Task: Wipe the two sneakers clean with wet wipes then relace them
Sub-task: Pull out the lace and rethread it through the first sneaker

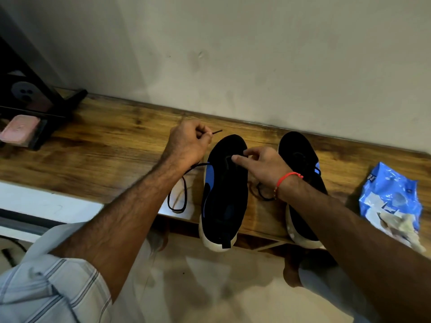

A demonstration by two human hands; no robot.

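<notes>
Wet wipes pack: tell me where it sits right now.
In the head view, the blue wet wipes pack lies at the right end of the wooden bench, right of the right-hand sneaker.

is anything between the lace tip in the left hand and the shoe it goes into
Nothing visible. The left hand pinches the lace tip just beside the toe of the left sneaker. The right hand rests on its lacing area, possibly covering some eyelets.

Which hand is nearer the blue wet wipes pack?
Right. The right hand rests on the left sneaker, closer to the wet wipes pack; the left hand pinches the lace tip farther away.
</notes>
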